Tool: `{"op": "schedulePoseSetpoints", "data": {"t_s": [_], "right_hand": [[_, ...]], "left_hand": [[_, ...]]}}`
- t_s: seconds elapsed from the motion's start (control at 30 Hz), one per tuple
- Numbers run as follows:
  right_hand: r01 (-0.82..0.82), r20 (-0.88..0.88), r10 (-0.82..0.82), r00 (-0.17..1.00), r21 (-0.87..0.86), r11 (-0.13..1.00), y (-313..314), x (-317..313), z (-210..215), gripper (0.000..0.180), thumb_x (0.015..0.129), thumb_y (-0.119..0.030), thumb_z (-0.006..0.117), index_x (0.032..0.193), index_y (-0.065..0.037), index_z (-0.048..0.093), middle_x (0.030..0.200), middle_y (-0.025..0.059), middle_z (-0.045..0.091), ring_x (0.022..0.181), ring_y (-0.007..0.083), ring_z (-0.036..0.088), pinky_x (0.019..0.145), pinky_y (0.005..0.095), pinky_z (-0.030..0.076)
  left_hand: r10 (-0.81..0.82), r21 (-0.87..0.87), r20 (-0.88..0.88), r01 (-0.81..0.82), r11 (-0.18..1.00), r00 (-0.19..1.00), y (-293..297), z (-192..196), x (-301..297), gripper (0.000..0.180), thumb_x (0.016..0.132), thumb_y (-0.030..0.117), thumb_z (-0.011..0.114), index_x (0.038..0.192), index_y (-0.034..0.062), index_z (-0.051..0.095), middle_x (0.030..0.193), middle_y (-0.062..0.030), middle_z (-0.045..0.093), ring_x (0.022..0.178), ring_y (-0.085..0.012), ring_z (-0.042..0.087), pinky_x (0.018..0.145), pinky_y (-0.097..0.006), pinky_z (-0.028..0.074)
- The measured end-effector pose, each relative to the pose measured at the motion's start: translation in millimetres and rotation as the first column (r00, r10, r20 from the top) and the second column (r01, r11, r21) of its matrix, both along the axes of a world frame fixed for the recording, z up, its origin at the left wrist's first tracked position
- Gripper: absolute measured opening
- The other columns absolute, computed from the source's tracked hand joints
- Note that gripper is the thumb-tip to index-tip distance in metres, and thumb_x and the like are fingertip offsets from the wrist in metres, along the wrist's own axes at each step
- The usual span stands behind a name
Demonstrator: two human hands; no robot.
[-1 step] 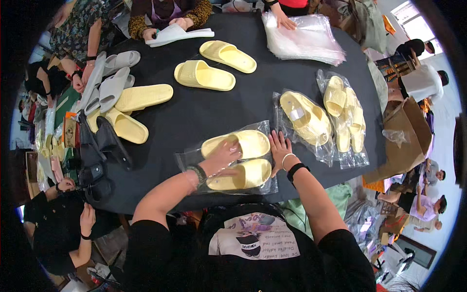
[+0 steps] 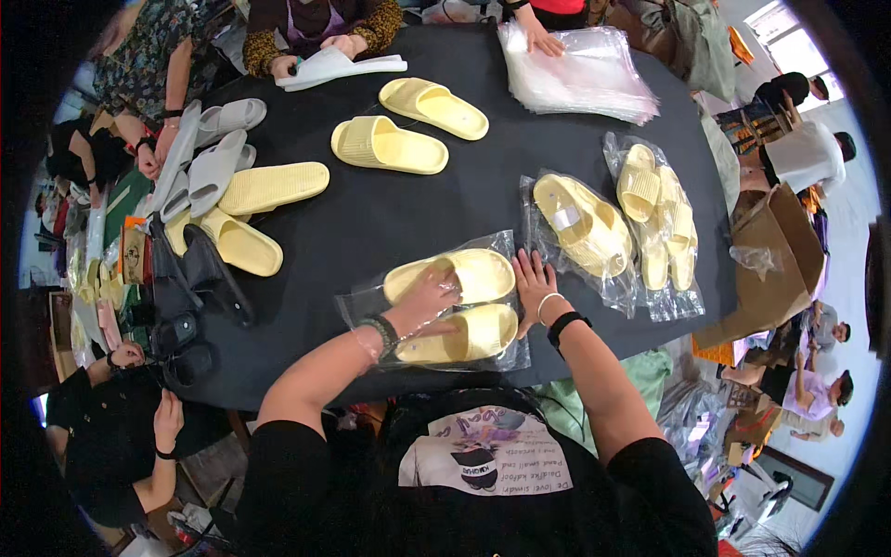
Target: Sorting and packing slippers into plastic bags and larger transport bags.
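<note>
A pair of yellow slide slippers (image 2: 478, 274) lies side by side in a clear plastic bag (image 2: 371, 302) at the table's near edge. My left hand (image 2: 429, 295) reaches into the bag from its left end, its fingers curled at the straps of the slides; part of the fingers is hidden. Flat on the table, fingers spread, my right hand (image 2: 536, 288) rests by the bag's right edge. Just right of it lie a bagged yellow pair (image 2: 585, 227) and another bagged yellow pair (image 2: 661, 213).
Two loose yellow slides (image 2: 390, 146) lie mid-table. Grey slides (image 2: 215, 172), more yellow ones (image 2: 274, 187) and black ones (image 2: 215, 269) sit at the left. Co-workers' hands touch a white slipper (image 2: 339, 68) and a stack of clear bags (image 2: 585, 79). A cardboard box (image 2: 775, 260) stands at the right.
</note>
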State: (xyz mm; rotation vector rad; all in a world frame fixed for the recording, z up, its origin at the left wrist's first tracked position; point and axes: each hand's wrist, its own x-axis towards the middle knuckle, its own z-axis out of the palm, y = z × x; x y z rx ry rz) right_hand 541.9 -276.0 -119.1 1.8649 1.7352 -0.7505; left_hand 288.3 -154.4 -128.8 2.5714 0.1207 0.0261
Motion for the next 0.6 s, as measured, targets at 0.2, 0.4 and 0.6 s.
{"op": "schedulePoseSetpoints", "data": {"t_s": [0.2,0.4,0.6], "right_hand": [[0.013,-0.038,-0.012,0.999,0.015,1.0,-4,4,-3,0.159,0.034,-0.052,0.091,0.15,-0.003,-0.006,0.157,0.0204,-0.004,0.144,0.042,-0.005,0.114,0.0573,0.01],[0.029,-0.046,-0.029,0.999,0.006,1.0,-2,3,-3,0.16,0.033,-0.051,0.092,0.15,-0.005,-0.008,0.157,0.0182,-0.007,0.144,0.0397,-0.007,0.115,0.0548,0.006],[0.027,-0.02,-0.027,0.999,-0.033,0.999,2,0,0,0.161,0.035,-0.051,0.093,0.15,-0.008,-0.011,0.158,0.0136,-0.011,0.145,0.036,-0.011,0.115,0.0552,0.005]], "left_hand": [[0.157,0.025,-0.002,-0.157,0.987,0.988,-8,-7,-4,0.024,0.077,0.02,0.064,0.096,0.0064,0.066,0.113,-0.0137,0.06,0.123,-0.0347,0.045,0.112,-0.055,0.022],[0.389,0.194,0.006,-0.383,0.903,0.921,9,-20,-121,0.022,0.067,0.02,0.064,0.084,0.0077,0.071,0.092,-0.0123,0.067,0.111,-0.0341,0.052,0.108,-0.055,0.025],[0.792,0.298,-0.164,-0.736,0.608,0.588,-9,-7,-279,0.011,0.072,0.014,0.062,0.078,0.0052,0.066,0.086,-0.0148,0.064,0.1,-0.0354,0.056,0.106,-0.057,0.026]]}}
